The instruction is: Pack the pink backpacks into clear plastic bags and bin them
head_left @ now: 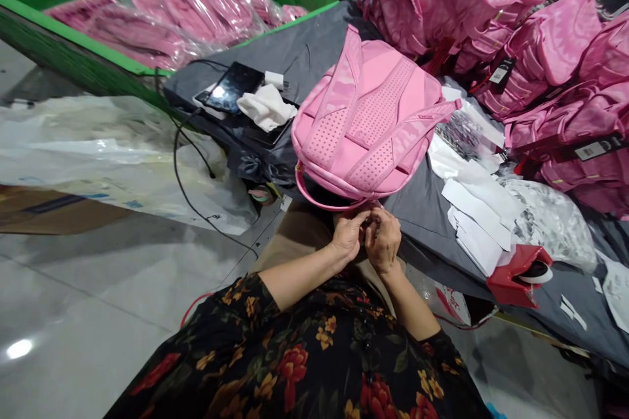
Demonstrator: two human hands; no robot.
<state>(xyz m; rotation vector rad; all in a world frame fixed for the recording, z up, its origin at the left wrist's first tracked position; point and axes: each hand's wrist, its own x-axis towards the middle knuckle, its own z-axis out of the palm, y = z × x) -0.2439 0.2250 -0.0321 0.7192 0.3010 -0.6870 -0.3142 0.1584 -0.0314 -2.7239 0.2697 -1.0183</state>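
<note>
A pink backpack point(368, 124) lies back-panel up on a grey cloth-covered table point(422, 209), its top handle point(319, 200) hanging toward me. Just below that handle my left hand point(348, 236) and my right hand point(383, 241) are pressed together, fingers curled in a pinch around something small that I cannot make out. Both hands touch the lower edge of the backpack. My forearms come out of a dark floral sleeve.
A pile of pink backpacks point(515, 33) with tags fills the right. White paper slips point(479, 216) and a red tape dispenser point(521, 268) lie right of my hands. A phone point(230, 86) and white cloth point(265, 108) sit at left. Bagged pink backpacks point(171, 13) lie behind.
</note>
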